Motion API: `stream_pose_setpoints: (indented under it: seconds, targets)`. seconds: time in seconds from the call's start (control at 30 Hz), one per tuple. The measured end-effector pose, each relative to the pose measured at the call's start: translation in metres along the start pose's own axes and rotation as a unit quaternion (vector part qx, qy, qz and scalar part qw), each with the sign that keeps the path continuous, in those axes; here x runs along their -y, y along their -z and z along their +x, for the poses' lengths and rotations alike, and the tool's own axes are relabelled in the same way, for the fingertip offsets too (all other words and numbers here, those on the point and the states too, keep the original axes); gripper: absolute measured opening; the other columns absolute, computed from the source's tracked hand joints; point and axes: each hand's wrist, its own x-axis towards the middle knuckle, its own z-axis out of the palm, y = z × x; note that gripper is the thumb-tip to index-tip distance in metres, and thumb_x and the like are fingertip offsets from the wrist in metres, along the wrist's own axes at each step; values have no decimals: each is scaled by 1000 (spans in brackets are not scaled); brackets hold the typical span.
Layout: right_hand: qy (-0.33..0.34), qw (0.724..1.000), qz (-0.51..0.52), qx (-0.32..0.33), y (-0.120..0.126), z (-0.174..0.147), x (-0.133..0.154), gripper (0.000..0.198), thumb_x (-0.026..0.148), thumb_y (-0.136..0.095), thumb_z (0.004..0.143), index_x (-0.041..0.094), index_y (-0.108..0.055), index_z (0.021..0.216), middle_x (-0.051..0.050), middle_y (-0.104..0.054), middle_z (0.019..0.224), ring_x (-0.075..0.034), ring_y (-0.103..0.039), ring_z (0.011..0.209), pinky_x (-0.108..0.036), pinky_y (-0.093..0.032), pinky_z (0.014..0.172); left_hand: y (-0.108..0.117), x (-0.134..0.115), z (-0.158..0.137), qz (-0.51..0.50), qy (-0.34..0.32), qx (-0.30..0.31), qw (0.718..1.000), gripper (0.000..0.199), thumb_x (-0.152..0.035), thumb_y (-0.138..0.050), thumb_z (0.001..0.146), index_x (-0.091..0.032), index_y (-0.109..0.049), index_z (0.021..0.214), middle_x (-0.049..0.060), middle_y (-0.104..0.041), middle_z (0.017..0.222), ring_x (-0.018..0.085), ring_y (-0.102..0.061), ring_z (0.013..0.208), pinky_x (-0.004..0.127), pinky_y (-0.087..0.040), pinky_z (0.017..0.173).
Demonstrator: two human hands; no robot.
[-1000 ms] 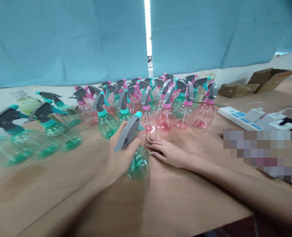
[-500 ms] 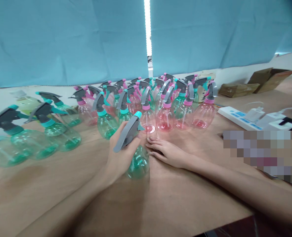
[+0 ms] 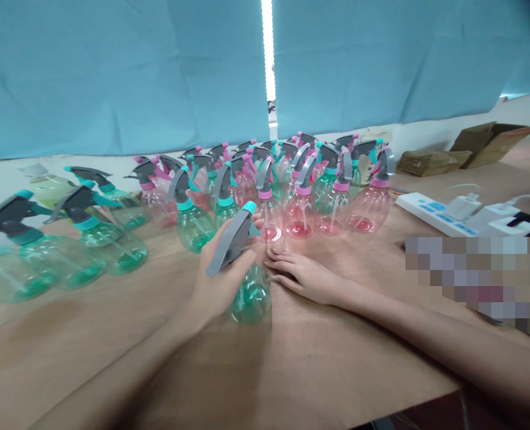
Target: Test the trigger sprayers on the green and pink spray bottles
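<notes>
My left hand [image 3: 220,278] is closed around the neck of a green spray bottle [image 3: 251,298], which stands on the table. Its grey trigger head with a teal nozzle points away from me, and my fingers hide the collar. Just right of that bottle, my right hand [image 3: 303,276] lies flat on the table with fingers stretched out, holding nothing. Beyond my hands stand pink spray bottles [image 3: 300,218] and, further left, another green spray bottle [image 3: 195,227], all with grey heads.
More green spray bottles [image 3: 112,245] stand at the left, near a bottle of yellowish liquid [image 3: 52,190]. A white power strip [image 3: 430,214] with plugs lies at the right. Cardboard boxes [image 3: 489,146] sit behind it. Blue sheeting [image 3: 134,71] covers the wall.
</notes>
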Motion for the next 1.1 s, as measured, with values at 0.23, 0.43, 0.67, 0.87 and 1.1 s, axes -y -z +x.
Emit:
stream_pose_setpoints:
  seconds: [0.23, 0.43, 0.67, 0.87, 1.1]
  targets:
    - [7, 1000, -4, -2, 1, 1, 1, 39, 33, -43, 101, 16, -58, 133, -12, -53, 143, -23, -45, 137, -45, -37, 114, -2, -4, 2, -19, -4, 4, 1000, 32, -21, -61, 75, -19, -60, 108, 7, -70, 112, 22, -69, 101, 34, -58, 87]
    - [9, 1000, 4, -7, 2, 1, 3, 38, 33, -44, 101, 17, -59, 132, -12, -56, 141, -24, -46, 136, -45, -38, 114, 1, 0, 3, 30, -26, 11, 999, 27, -17, -54, 75, -20, -61, 101, 2, -69, 98, 18, -67, 86, 32, -55, 78]
    - [-1, 1000, 0, -6, 3, 1, 3, 38, 33, -46, 100, 17, -59, 132, -12, -54, 142, -24, -44, 137, -47, -37, 115, 4, 1, 2, 75, -39, 7, 996, 18, -19, -51, 75, -22, -61, 89, -2, -63, 83, 14, -56, 69, 30, -46, 69]
    - [0, 1000, 5, -7, 2, 1, 3, 37, 32, -46, 100, 18, -59, 132, -11, -55, 141, -24, -45, 137, -47, -37, 114, 3, 0, 4, 78, -30, 3, 997, 11, -19, -53, 72, -21, -58, 81, -2, -59, 78, 14, -51, 66, 28, -41, 62]
    - [1, 1000, 10, -6, 1, 1, 3, 37, 31, -47, 100, 17, -59, 132, -12, -54, 142, -24, -45, 137, -46, -37, 115, 4, 5, 3, 51, -36, -3, 998, 8, -17, -53, 73, -23, -57, 76, -2, -59, 75, 16, -54, 69, 30, -44, 64]
